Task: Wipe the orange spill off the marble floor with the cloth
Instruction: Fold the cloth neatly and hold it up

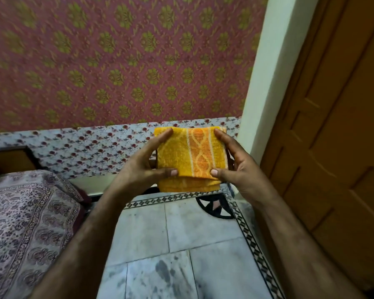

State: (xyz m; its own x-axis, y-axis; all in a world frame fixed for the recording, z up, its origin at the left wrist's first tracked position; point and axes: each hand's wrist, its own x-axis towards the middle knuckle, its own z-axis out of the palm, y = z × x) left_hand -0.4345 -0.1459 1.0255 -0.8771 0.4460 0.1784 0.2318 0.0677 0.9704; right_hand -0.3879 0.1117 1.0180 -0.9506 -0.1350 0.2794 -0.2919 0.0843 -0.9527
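Pale grey marble floor (181, 234) fills the near ground. It is laid in large slabs with dark smudges across the closest ones and a black-and-white diamond border strip (253, 240) along its right edge. No orange spill shows anywhere on the visible floor, so it must lie out of view. To the left sits a bed with a purple paisley cover (26, 223), and to the right a brown panelled wooden door (333, 147). Both bare forearms reach forward, the hands raised over the floor's far end. The left hand (138, 167) and right hand (238, 165) face each other, each clamped on one side edge of a folded yellow terry cloth with an orange woven band (194, 156). Each thumb presses the lower front and the fingers curl over the top. The cloth is held up in the air, well clear of the floor, and folded into a thick square pad. It looks light, soft and floppy, with a lower layer sagging loose beneath the thumbs. It should not slip, but it will likely fall open if gripped by one corner, so the best hold is probably a flat palm across the whole pad. Behind it hangs a pale floral sheet (84, 147), and beyond that a pink wall fabric with green motifs (117, 61).
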